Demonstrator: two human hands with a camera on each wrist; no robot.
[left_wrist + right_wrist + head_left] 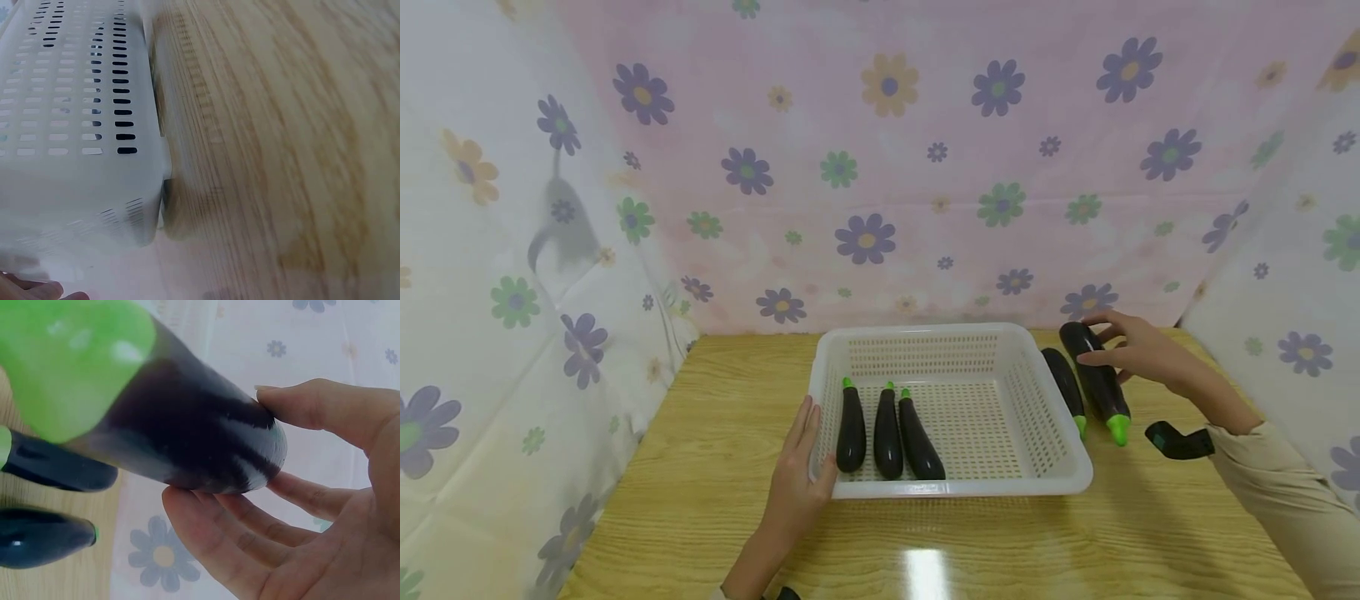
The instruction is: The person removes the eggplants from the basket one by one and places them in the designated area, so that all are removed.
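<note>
Three dark eggplants with green tips lie side by side in the left half of a white perforated basket. My left hand rests against its left front corner, fingers extended along the outer wall and thumb at the front rim; fingertips show at the bottom of the left wrist view. Right of the basket, my right hand holds a large eggplant between thumb and fingers near its dark end, green end towards me. Another eggplant lies between it and the basket.
The wooden table extends around the basket. Flowered cloth hangs behind and at both sides. A black device is at the right wrist. The right wrist view also shows two more eggplants, one above the other.
</note>
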